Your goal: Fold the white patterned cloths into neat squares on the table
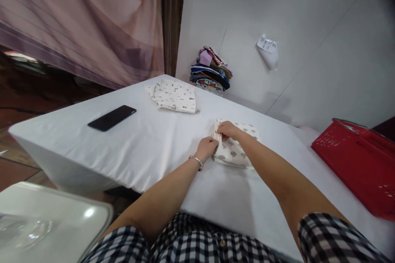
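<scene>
A folded white garment with a small green and grey print lies on the white-covered table. My left hand, with a bracelet at its wrist, pinches the garment's left edge. Just above it, my right hand has its fingers closed on the same edge, near the far corner. My right forearm covers part of the cloth, so its right side is partly hidden. Farther back on the table lies a second white printed garment, folded and touched by neither hand.
A black phone lies on the left of the white tablecloth. A red plastic basket stands at the right. Behind the table, a stack of folded clothes is near the wall. A pale plastic surface is at lower left.
</scene>
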Available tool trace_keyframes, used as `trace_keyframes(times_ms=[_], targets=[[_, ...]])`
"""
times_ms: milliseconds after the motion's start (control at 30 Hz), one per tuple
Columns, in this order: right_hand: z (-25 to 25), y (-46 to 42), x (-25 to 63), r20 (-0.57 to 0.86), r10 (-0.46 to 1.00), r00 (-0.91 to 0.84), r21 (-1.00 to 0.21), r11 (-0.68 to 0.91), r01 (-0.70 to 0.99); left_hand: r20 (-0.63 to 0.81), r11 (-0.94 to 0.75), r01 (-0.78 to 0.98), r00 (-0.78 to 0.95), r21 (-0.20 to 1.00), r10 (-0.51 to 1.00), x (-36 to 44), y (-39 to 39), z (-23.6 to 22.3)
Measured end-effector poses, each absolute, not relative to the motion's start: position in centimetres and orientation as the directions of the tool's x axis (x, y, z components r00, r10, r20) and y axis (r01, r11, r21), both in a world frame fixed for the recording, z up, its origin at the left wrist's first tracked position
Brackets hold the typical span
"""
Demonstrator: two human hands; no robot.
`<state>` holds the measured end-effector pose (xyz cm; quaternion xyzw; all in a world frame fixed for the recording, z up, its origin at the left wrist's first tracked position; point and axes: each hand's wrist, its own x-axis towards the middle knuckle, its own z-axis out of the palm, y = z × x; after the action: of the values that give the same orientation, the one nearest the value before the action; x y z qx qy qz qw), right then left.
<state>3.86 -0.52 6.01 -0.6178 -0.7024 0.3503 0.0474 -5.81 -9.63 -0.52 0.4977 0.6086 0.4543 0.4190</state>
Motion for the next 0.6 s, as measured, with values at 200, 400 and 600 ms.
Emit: trace_keyframes(times_ms=[200, 400, 600], targets=[[5.5, -0.7, 2.3, -0.433, 0.887, -0.16, -0.405, -0.033, 0.914, -0.077, 0.107, 0.422, -0.089, 0.9, 0.993, -6.3, -10.0, -0.3], [5.5, -0.7, 3.2, -0.447, 0.876, -0.181, -0.441, -0.039, 0.897, -0.091, 0.062, 0.502, 0.033, 0.863, 0.995, -6.1, -10.3, -0.4], [4.8, -1.3, 5.6, -0.306, 0.891, -0.334, -0.694, 0.031, 0.72, -0.158, 0.136, 0.426, 0.016, 0.894, 0.987, -6.3, -10.1, 0.0]])
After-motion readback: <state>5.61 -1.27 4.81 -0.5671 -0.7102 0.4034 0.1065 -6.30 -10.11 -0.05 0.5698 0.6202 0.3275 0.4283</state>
